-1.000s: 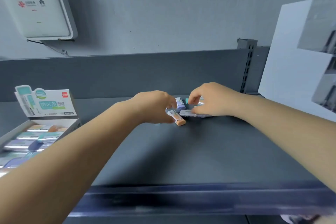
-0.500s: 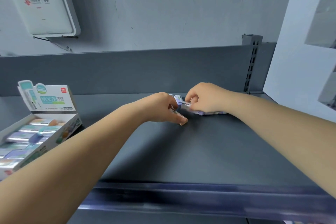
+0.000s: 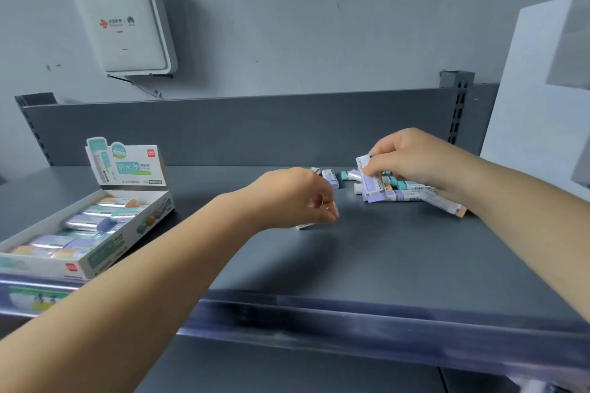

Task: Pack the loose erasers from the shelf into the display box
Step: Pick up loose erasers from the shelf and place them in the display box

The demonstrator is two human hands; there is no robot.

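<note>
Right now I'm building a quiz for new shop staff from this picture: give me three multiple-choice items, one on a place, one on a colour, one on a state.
1. Where does the display box stand?
A. the shelf's left end
B. against the white panel on the right
C. on the floor

2. What colour is the eraser that the right hand holds up?
A. red
B. purple and white
C. black

3. What state is the display box in?
A. taped shut
B. lying upside down
C. open, with erasers inside

Answers:
1 A: it sits at the left end of the shelf.
2 B: its wrapper is purple and white.
3 C: the lid stands up and rows of erasers show inside.
</note>
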